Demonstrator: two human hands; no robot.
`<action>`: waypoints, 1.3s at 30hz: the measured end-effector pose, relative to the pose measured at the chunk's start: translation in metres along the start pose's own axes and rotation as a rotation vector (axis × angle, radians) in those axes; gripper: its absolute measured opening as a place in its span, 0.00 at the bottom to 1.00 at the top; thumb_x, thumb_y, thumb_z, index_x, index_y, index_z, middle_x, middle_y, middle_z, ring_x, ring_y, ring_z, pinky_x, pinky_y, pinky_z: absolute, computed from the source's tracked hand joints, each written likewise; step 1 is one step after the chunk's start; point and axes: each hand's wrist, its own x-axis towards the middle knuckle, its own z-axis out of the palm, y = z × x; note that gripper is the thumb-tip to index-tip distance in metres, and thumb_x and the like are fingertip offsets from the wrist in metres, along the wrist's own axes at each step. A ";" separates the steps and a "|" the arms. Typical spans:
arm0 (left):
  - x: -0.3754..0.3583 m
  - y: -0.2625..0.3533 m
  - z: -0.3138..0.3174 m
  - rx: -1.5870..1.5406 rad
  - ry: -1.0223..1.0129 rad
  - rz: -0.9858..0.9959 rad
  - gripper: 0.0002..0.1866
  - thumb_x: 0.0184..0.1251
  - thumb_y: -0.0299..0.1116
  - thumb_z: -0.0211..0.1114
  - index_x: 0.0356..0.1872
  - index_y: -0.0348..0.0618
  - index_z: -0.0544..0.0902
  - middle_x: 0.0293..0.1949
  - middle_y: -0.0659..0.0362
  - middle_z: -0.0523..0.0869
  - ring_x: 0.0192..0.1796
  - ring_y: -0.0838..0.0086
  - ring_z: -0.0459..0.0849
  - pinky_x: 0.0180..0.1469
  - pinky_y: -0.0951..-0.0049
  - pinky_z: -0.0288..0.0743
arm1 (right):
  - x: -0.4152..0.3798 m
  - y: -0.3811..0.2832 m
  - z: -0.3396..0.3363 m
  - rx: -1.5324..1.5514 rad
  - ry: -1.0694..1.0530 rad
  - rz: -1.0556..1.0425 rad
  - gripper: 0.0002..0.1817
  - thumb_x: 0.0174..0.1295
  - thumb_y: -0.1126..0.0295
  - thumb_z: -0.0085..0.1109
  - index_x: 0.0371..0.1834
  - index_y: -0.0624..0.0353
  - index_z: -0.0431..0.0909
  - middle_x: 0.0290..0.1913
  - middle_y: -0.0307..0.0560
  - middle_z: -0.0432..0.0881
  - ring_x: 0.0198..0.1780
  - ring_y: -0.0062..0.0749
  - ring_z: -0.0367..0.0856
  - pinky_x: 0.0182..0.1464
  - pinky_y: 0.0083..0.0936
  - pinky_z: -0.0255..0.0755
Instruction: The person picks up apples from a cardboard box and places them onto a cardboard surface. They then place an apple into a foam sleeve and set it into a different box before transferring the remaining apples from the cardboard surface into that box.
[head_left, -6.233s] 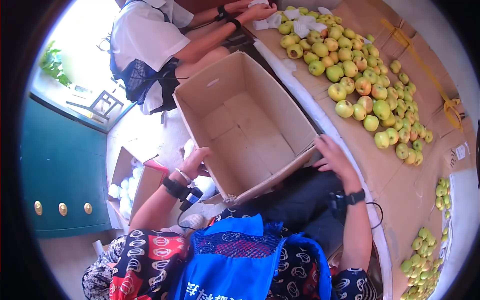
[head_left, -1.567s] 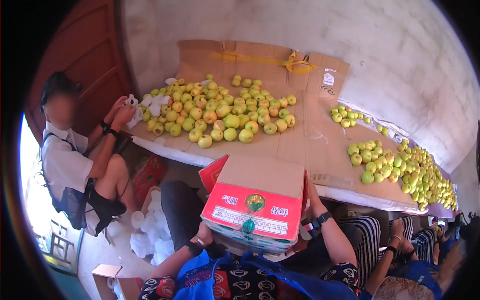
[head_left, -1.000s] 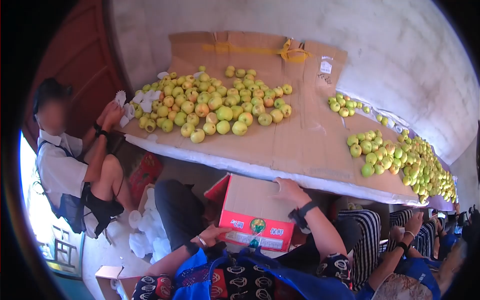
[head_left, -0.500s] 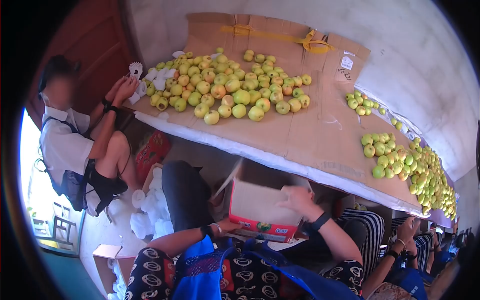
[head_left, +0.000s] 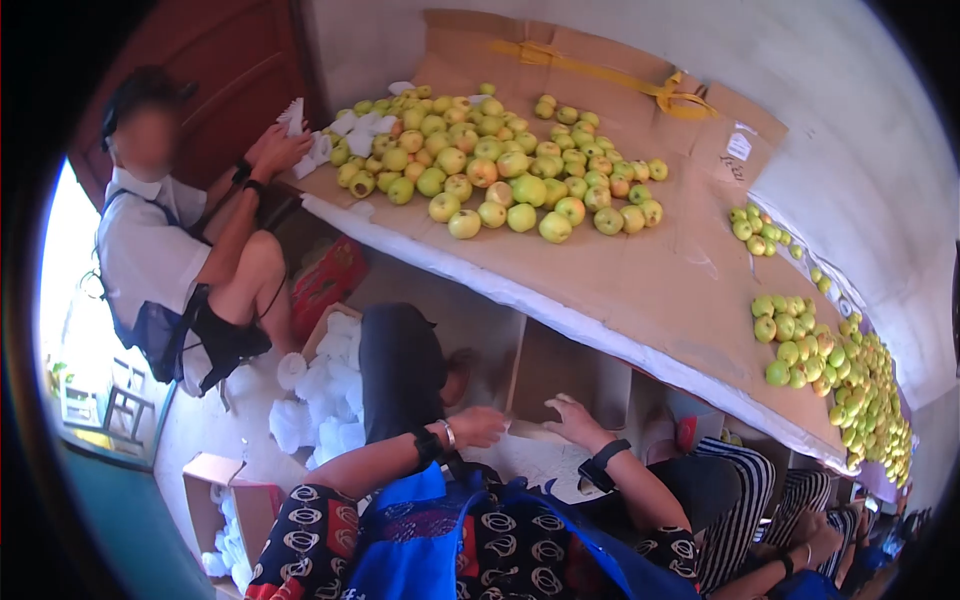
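Below the table's front edge, a cardboard box stands with its bare brown inside showing. My left hand, with a dark wristband and a bracelet, is by the box's near left side, fingers stretched out toward the right. My right hand, a dark watch strap at its wrist, is at the near side of the box with thumb and fingers apart. A pale strip lies between the two hands. Many green-yellow apples are heaped on the cardboard-covered table beyond.
At the left a person crouches, hands at a white foam net. Boxes of white foam nets stand on the floor beside my left leg. More apples are piled at the right, where another person's striped trousers show.
The red-sided box has gone from over my lap to lower down under the table edge. Both hands have come off its sides and closer together. The view has shifted left.
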 end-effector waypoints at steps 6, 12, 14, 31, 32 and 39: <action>-0.012 0.034 0.013 -0.028 0.272 0.184 0.22 0.59 0.35 0.60 0.55 0.49 0.69 0.46 0.58 0.79 0.48 0.68 0.78 0.49 0.62 0.71 | 0.017 -0.070 -0.076 -0.139 0.025 0.287 0.20 0.51 0.62 0.60 0.43 0.65 0.77 0.43 0.59 0.79 0.48 0.51 0.76 0.52 0.37 0.70; 0.165 -0.006 -0.062 0.922 0.482 0.270 0.37 0.53 0.39 0.62 0.62 0.35 0.58 0.51 0.47 0.73 0.53 0.64 0.74 0.52 0.62 0.68 | 0.007 0.016 -0.042 -0.463 0.199 0.683 0.16 0.51 0.63 0.57 0.38 0.64 0.78 0.48 0.57 0.76 0.49 0.50 0.76 0.54 0.37 0.69; 0.237 -0.041 -0.099 1.122 0.437 0.317 0.39 0.51 0.40 0.63 0.62 0.31 0.57 0.52 0.45 0.73 0.54 0.63 0.74 0.52 0.64 0.68 | 0.006 0.064 -0.012 -0.394 0.444 1.017 0.15 0.51 0.64 0.55 0.38 0.62 0.77 0.50 0.55 0.75 0.50 0.49 0.75 0.55 0.37 0.68; 0.105 0.013 0.013 1.345 0.898 -0.269 0.16 0.54 0.43 0.52 0.35 0.43 0.81 0.41 0.51 0.82 0.48 0.58 0.80 0.49 0.68 0.73 | -0.038 0.108 -0.016 0.165 -0.163 0.832 0.17 0.48 0.66 0.59 0.36 0.70 0.78 0.29 0.53 0.83 0.26 0.39 0.83 0.32 0.28 0.78; 0.130 -0.003 -0.010 1.351 0.894 -0.280 0.16 0.54 0.43 0.52 0.35 0.43 0.81 0.41 0.51 0.82 0.48 0.58 0.80 0.49 0.68 0.73 | -0.036 0.107 -0.014 0.175 -0.170 0.836 0.17 0.48 0.66 0.59 0.36 0.70 0.78 0.29 0.53 0.83 0.26 0.39 0.83 0.32 0.28 0.78; 0.094 0.044 0.051 0.745 0.444 0.277 0.31 0.55 0.36 0.60 0.60 0.37 0.64 0.57 0.51 0.71 0.59 0.66 0.69 0.58 0.70 0.63 | -0.045 0.107 -0.016 -0.068 0.030 0.797 0.28 0.49 0.54 0.59 0.46 0.67 0.76 0.47 0.60 0.77 0.49 0.48 0.77 0.50 0.35 0.72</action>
